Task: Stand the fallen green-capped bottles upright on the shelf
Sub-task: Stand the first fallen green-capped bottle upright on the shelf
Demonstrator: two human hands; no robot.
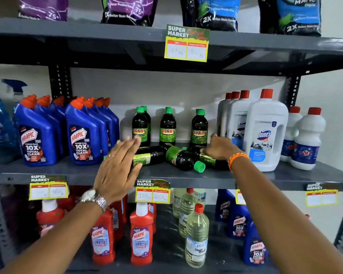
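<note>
Three dark green-capped bottles lie on their sides on the grey middle shelf [186,176]. The left fallen bottle [150,156] lies just behind my left hand [118,168], whose fingers are spread and hold nothing. The middle fallen bottle [183,159] points its green cap toward the shelf's front edge. My right hand [219,148] rests on the right fallen bottle [212,160], fingers curled over its top end. Behind them stand upright green-capped bottles in three short rows [140,126], [167,127], [199,129].
Blue Harpic bottles [81,135] stand to the left, white Domex jugs [265,131] and smaller white bottles [307,139] to the right. Price tags [152,191] hang on the shelf edge. Red and clear bottles fill the lower shelf; pouches sit above.
</note>
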